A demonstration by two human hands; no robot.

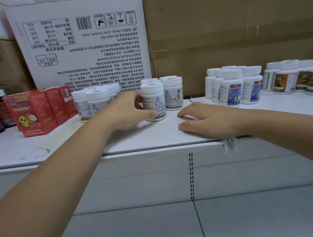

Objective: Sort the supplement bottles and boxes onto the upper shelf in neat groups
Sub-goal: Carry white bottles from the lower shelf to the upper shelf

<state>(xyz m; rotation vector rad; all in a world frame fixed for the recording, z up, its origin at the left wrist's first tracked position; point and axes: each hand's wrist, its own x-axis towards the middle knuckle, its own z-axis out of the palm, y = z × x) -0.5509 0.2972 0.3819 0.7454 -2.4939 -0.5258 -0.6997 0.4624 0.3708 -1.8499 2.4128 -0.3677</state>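
The red boxes (35,114) stand far left on the upper shelf (70,143). The left hand (125,111) has its thumb and fingers curled round a white bottle with a grey label (154,101), which stands upright near the shelf front. Its twin bottles (97,102) sit at nine o'clock from it. Slide it gently that way and hold it straight, so none tip. At three o'clock the right hand (207,118) lies flat, fingers loose, holding nothing

A white carton (83,42), its printing upside down, stood at the back edge of the upper shelf (153,137), just beside a brown cardboard box (238,29); a grey lower shelf (251,219) lay beneath.
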